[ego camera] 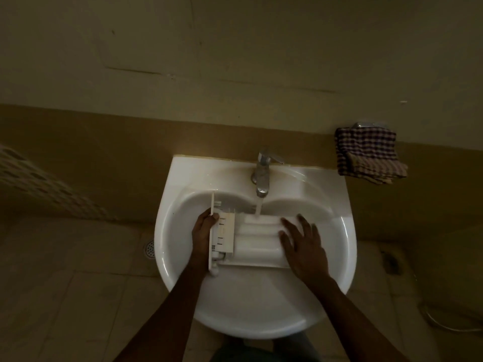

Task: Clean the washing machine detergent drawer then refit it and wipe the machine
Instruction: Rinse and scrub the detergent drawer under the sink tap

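Observation:
A white detergent drawer (254, 237) lies across the white sink (261, 317), its front panel at the left. Water runs from the chrome tap (262, 176) onto the drawer's far edge. My left hand (202, 232) grips the drawer's front panel end. My right hand (303, 244) rests flat on the drawer's right end with its fingers spread.
A checked cloth (368, 155) hangs on a wall fitting to the right of the sink. A floor drain (149, 249) sits left of the sink on the tiled floor. A white cable (444, 323) lies on the floor at the lower right. The room is dim.

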